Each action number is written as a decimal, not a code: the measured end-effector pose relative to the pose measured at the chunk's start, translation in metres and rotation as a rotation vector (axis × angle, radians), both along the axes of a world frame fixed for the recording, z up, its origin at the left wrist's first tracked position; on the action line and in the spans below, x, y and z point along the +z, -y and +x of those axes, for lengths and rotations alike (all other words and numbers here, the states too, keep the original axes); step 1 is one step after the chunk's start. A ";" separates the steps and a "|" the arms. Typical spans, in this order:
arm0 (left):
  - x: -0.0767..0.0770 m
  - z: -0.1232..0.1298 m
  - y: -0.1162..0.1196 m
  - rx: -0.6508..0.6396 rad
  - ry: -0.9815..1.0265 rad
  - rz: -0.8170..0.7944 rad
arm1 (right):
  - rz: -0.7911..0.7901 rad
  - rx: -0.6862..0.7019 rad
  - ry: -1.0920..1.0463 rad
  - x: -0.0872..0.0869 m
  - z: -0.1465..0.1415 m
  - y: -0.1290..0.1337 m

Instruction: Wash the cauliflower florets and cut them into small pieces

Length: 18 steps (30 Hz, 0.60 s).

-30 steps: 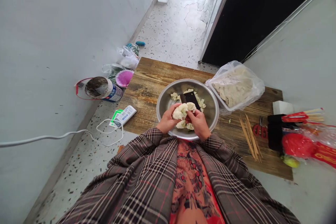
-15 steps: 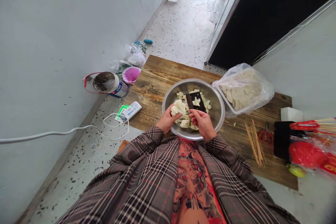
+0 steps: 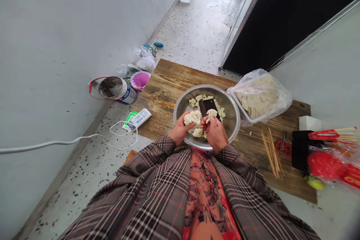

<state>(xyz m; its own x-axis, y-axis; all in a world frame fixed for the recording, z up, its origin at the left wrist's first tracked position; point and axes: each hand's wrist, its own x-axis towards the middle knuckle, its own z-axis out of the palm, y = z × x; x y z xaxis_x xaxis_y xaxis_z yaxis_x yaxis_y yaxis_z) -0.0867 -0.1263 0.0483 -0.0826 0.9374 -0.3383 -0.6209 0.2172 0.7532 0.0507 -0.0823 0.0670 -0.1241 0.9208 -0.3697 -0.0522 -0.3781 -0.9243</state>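
A wide steel bowl [image 3: 235, 129] sits in front of me, with several cauliflower florets [image 3: 197, 132] in it. Over its left side, my left hand [image 3: 180, 128] is closed around a larger cauliflower piece [image 3: 192, 118]. My right hand [image 3: 216, 134] pinches a small cauliflower floret [image 3: 212, 113] close beside that piece. A dark flat rectangular thing [image 3: 208, 104], like a cleaver blade, lies among the florets behind my right hand. Its lower end is hidden by the hand and floret.
The bowl stands on a wooden table [image 3: 163, 86]. Right of it are a plastic-wrapped tray [image 3: 257, 99], wooden skewers [image 3: 272, 153], red scissors [image 3: 283, 145] and red packaging [image 3: 326, 165]. On the left are a bucket [image 3: 116, 89], a pink container [image 3: 140, 80] and a white power strip [image 3: 141, 118].
My right hand has shifted slightly left and now holds the small floret, which lay over the dark flat thing before. My left hand still holds the larger piece, turned a little.
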 end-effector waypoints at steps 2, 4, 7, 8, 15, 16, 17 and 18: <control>0.000 0.002 0.000 0.021 0.130 -0.016 | -0.122 -0.084 -0.138 0.000 0.003 -0.002; 0.001 0.001 0.000 0.015 0.183 -0.023 | -0.204 -0.093 -0.146 0.002 0.008 -0.004; 0.001 -0.001 -0.001 -0.014 0.170 -0.006 | -0.225 0.049 -0.082 0.008 0.011 -0.006; 0.001 -0.002 -0.002 -0.030 0.155 0.004 | -0.195 0.111 -0.052 0.011 0.011 -0.006; 0.001 0.004 -0.004 -0.056 0.181 -0.003 | -0.081 0.111 -0.070 0.015 0.001 -0.002; 0.002 0.005 -0.005 -0.044 0.209 -0.017 | -0.106 0.037 -0.129 0.013 0.001 -0.002; 0.002 0.005 -0.005 -0.034 0.229 -0.035 | -0.138 -0.035 -0.190 0.011 0.002 -0.003; 0.002 0.005 -0.005 -0.029 0.238 -0.055 | -0.172 -0.085 -0.244 0.009 0.005 -0.005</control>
<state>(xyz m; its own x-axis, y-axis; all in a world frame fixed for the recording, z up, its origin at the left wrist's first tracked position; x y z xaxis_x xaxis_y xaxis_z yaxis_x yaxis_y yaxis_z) -0.0819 -0.1208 0.0505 0.0318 0.9178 -0.3957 -0.7722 0.2739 0.5733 0.0557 -0.0775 0.0759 -0.1530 0.8584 -0.4897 -0.3027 -0.5124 -0.8036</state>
